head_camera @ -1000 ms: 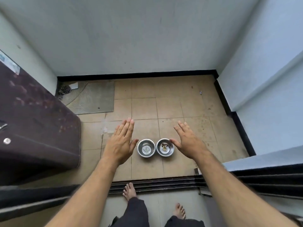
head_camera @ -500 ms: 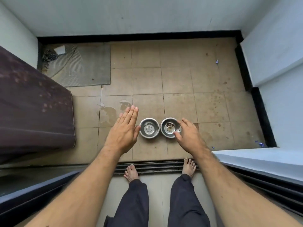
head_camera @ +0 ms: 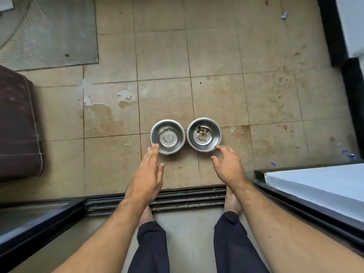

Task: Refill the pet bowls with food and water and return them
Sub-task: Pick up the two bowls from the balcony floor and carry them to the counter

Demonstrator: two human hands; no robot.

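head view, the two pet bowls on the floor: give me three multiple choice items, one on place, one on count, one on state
1. Where does the grey ribbed mat lie?
A far left of the tiled floor
B between the bowls
C under the person's feet

2. How many round steel bowls stand on the beige tiled floor?
A one
B two
C three

3. What is in the right-hand steel bowl?
A water to the brim
B a few brown scraps
C a spoon

Answers: 1 A, it fills the far left corner. 2 B, the left-hand steel bowl and the right one sit side by side. 3 B, only scraps lie at its bottom.
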